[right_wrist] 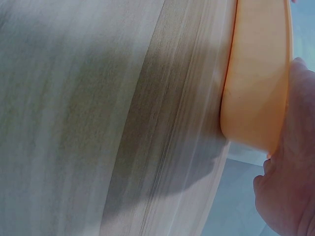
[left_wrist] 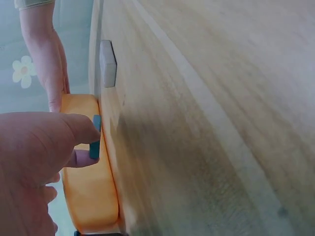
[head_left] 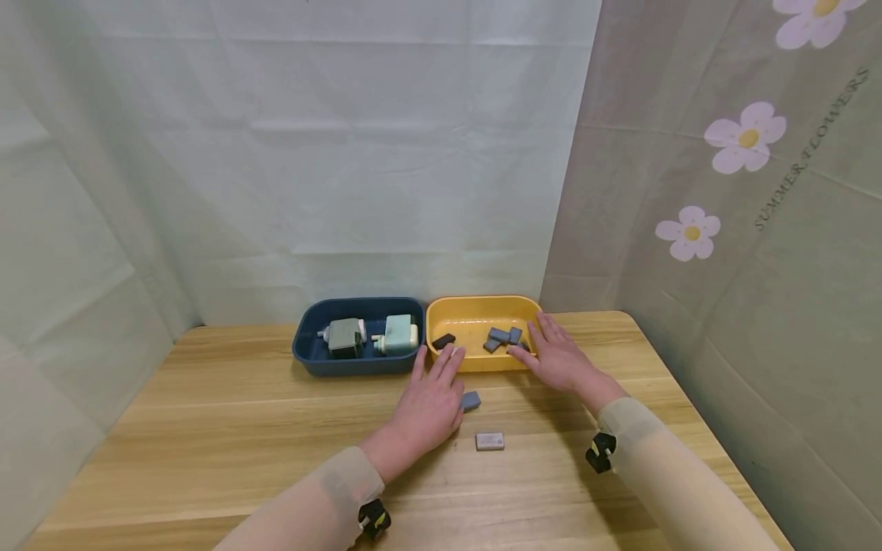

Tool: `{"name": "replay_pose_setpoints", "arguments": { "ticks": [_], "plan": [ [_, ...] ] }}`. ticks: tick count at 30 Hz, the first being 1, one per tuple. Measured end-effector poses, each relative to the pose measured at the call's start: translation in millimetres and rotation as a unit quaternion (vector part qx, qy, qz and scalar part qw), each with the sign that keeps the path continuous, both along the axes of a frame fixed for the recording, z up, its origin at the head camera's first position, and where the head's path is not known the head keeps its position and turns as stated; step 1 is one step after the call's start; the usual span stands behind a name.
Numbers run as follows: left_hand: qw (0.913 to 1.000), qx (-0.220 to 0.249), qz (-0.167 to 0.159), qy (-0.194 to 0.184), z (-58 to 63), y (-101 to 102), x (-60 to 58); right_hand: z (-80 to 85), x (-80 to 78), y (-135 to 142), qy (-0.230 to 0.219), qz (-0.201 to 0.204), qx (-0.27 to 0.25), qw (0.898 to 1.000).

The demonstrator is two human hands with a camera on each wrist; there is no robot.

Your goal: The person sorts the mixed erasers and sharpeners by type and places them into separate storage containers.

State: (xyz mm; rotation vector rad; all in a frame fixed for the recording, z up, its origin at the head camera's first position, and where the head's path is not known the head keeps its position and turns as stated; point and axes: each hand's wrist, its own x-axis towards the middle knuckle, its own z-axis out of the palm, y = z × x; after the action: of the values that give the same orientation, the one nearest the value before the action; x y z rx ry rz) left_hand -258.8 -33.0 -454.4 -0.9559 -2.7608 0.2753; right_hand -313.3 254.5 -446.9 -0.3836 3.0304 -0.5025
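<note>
My left hand [head_left: 429, 402] is just in front of the yellow bin [head_left: 499, 366], its fingers reaching toward the front rim. Between thumb and finger it pinches a small blue-grey rectangular block [head_left: 471, 400], seen edge-on as a teal block [left_wrist: 95, 140] in the left wrist view. My right hand [head_left: 561, 360] rests at the bin's right end, fingers extended along the rim and thumb over the front corner. Inside the bin lie several blue-grey blocks [head_left: 499, 334] and a black block [head_left: 444, 341]. A pale grey block [head_left: 490, 441] lies on the table nearer me.
To the left of the yellow bin stands a dark blue bin [head_left: 358, 367] holding two small bottles, one grey-green [head_left: 344, 335] and one light teal [head_left: 398, 333]. Both bins are at the back of the wooden table [head_left: 227, 428], close to a hanging curtain [head_left: 358, 168].
</note>
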Motion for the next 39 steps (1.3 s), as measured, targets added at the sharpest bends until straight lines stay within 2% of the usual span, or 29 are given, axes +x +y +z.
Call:
{"name": "replay_pose_setpoints", "arguments": {
  "ticks": [10,20,28,39],
  "plan": [
    [0.9998,0.017,0.004,-0.006,16.2,0,3.8,1.3,1.6,0,-0.002,-0.001,-0.006,1.0],
    [0.9997,0.025,0.008,0.002,30.9,-4,0.6,1.1,2.0,1,0.0,0.002,-0.006,1.0],
    [0.9987,0.046,0.018,0.007,44.2,-6,-5.9,-0.1,1.2,1,0.002,0.003,-0.004,1.0],
    [0.9961,0.074,0.007,0.048,58.0,-11,-17.4,-0.3,0.8,1,0.001,0.002,-0.004,1.0]
  ]
}}
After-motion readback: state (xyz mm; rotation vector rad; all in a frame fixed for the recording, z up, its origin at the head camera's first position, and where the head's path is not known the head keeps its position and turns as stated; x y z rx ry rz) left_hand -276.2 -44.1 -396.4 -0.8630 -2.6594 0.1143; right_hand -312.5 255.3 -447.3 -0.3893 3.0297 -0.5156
